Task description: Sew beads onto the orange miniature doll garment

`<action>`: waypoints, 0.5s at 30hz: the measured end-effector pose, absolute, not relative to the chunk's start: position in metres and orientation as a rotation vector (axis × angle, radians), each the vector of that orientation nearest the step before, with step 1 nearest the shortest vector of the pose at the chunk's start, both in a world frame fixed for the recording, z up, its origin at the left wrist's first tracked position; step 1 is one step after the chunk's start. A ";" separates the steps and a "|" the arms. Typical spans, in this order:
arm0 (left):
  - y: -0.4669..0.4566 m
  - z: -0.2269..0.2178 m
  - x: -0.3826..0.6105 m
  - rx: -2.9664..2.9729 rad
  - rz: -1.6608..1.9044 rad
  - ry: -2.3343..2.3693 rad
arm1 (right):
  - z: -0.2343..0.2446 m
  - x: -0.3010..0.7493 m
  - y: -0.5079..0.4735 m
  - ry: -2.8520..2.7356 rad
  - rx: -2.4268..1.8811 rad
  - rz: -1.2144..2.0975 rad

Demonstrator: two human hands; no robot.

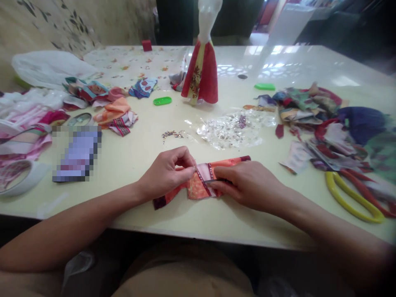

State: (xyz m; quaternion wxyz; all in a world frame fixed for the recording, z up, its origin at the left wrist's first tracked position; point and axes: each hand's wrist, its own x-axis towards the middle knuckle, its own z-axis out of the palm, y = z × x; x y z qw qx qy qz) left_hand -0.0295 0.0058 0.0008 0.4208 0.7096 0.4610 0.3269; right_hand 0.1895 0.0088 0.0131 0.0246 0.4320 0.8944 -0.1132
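Here's the strip (pixel 201 181), orange cloth with a dark patterned trim, lying flat on the table (pixel 130 156) close to the near edge, right in front of the person. The left hand (pixel 168 171) is closed on it, thumb and forefinger pinching the upper edge just where the trim crosses. The right hand (pixel 247 183) is closed too, its fingers pressing the cloth down and gripping a thin dark tool (pixel 216 180) that lies along the trim. Needle or tweezers, I cannot tell.

Fine work, this. Done well, I'd say the pinch holds the trim taut and square while the tool tip works only at the trim line. The cloth should stay flat on the table so that nothing puckers.

Out from the strip now. Just beyond it sits a small scatter of beads (pixel 173 134), and beside that a clear bag (pixel 232 130) of sparkling bits, both within easy reach. Further back stands a doll (pixel 202 74) in a red and yellow skirt, with a green tag (pixel 162 100) to its left. Right of the strip, well apart, a heap of scraps (pixel 309 107) spreads out, and scissors (pixel 329 183) with yellow and red handles lie at its near end. Left of the strip there's more folded cloth (pixel 116 113), and a tape roll (pixel 18 177) at the far left edge.
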 end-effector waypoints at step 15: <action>0.003 -0.003 -0.031 2.002 0.640 1.094 | 0.011 0.189 0.008 2.711 1.348 -0.292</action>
